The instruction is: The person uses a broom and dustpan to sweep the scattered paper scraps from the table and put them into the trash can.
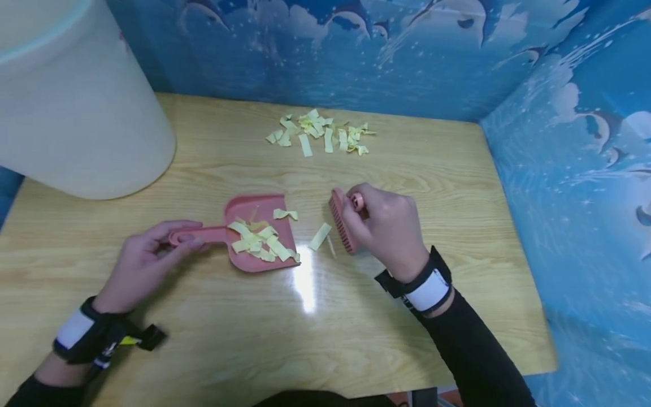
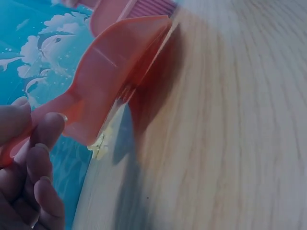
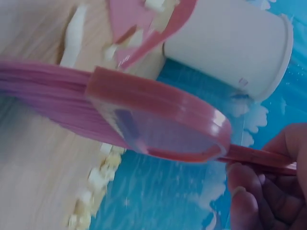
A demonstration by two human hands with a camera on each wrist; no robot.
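A pink dustpan lies flat on the wooden table with several yellow paper strips in it. My left hand pinches its handle; the left wrist view shows the dustpan from the handle end. My right hand grips a pink brush, bristles down on the table, just right of the pan. One loose yellow strip lies between brush and pan. In the right wrist view the brush fills the frame, with the dustpan beyond it.
A pile of yellow paper strips lies at the far middle of the table. A large cream bin stands at the far left. Blue patterned walls close in the back and right sides.
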